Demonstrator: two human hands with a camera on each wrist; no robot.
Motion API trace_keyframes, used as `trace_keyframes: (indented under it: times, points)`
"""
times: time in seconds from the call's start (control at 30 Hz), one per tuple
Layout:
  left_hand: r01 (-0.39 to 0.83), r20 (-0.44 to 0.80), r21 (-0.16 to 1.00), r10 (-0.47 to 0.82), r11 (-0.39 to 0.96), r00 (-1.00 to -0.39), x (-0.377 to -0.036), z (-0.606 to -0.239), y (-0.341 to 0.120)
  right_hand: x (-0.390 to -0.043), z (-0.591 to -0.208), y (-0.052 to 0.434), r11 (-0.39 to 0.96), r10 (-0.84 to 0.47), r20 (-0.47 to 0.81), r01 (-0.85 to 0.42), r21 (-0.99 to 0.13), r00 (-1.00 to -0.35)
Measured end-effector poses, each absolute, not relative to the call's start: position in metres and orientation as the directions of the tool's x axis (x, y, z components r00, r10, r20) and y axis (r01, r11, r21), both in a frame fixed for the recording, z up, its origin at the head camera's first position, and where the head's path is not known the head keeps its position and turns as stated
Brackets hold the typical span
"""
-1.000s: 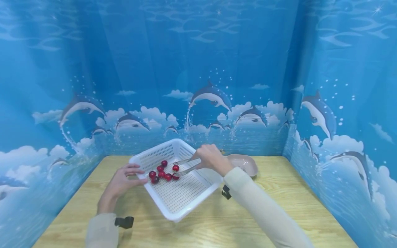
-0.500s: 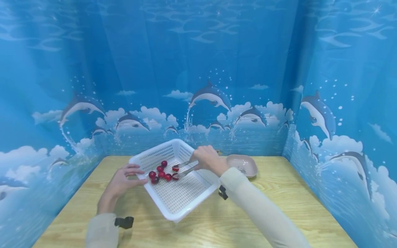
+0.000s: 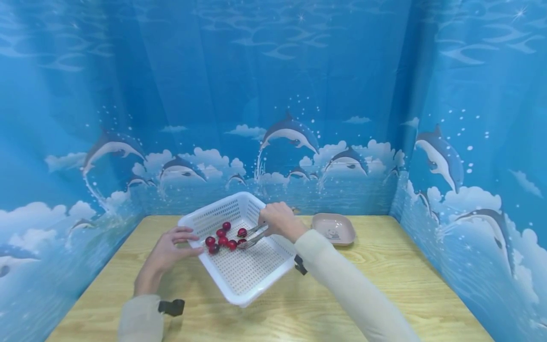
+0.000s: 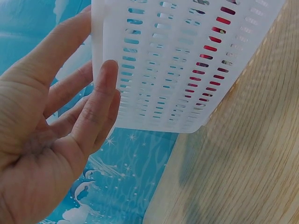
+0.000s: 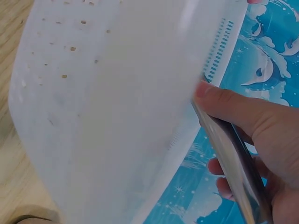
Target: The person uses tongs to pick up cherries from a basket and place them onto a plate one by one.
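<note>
The near corner of the white basket (image 3: 252, 270) pointed toward the person, with wooden tabletop (image 3: 406, 285) stretching before it and off to the right. Inside, the red cherries (image 3: 223, 241) bunched toward the left, and bare perforated floor ran from them to the near corner. The left hand (image 3: 168, 249) pinched the basket's left rim between thumb and fingers; the right hand (image 3: 279, 221), over the far right rim, grasped metal tongs (image 5: 229, 154) that reached down among the cherries. Whether the tips had caught one was hard to make out.

The basket was slotted plastic with a smooth rim; the tongs were shiny, the cherries round and glossy. Right of the hand sat a pinkish, round-cornered bowl (image 3: 331, 222). A blue dolphin-printed backdrop (image 3: 231, 95) closed off the table's back and sides, and the right sleeve (image 3: 342, 280) crossed the near right approach.
</note>
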State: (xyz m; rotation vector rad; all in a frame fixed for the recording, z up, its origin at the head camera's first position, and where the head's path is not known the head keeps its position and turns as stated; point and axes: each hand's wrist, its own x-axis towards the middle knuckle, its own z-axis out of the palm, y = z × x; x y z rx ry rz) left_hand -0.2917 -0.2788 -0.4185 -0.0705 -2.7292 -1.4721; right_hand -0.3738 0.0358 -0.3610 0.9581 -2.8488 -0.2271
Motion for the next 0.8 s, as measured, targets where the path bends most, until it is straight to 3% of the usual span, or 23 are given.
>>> trace_keyframes:
  times: [0.53,0.8]
  points:
    - [0.05,0.048,0.828,0.018,0.558,-0.999,-0.293,-0.419,-0.28,-0.376,-0.364,0.033,0.781,-0.614,0.053,-0.597,0.184,-0.787]
    - [0.057,0.055,0.83,0.022,0.554,-0.998,-0.293,-0.421,-0.28,-0.374,-0.359,0.045,0.781,-0.622,0.082,-0.611,0.13,-0.779]
